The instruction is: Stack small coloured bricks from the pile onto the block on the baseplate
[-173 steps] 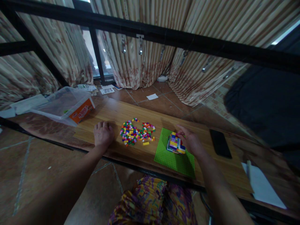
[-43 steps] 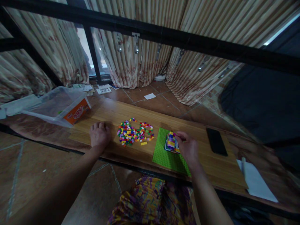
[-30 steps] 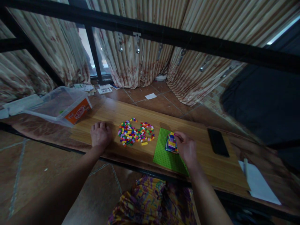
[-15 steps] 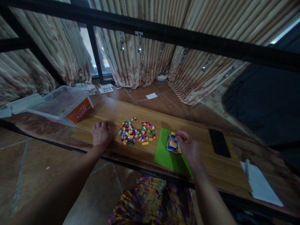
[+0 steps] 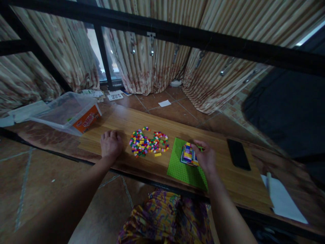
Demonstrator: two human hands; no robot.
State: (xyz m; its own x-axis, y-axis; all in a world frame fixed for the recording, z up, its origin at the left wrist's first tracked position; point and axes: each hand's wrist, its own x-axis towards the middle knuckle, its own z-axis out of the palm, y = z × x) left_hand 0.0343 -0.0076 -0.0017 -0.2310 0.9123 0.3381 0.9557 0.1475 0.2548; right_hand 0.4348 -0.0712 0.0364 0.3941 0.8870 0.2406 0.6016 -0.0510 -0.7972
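My left hand (image 5: 111,145) lies on the wooden board with its fingers loosely bent and nothing visible in it, left of a spread of small multicoloured toy bricks (image 5: 143,144). My right hand (image 5: 206,156) is at the right side of a small layered block of toy bricks (image 5: 188,154), in yellow, purple, blue and other colours. That block sits on a green studded baseplate (image 5: 175,166). The right hand's fingertips touch or hover at the block's upper right edge, somewhat apart, with green showing between them. Part of the block's right side is hidden by the hand.
A clear plastic tub (image 5: 63,113) with an orange label stands at the board's left end. A black phone (image 5: 238,154) lies right of the baseplate, on the wooden board (image 5: 220,183). Farther right is a white paper sheet (image 5: 286,201). A dark metal rail (image 5: 162,30) crosses beyond the board.
My right hand's fingers have parted from a closer pinch over the block's upper right corner, and shifted slightly. My left hand has stayed in place.
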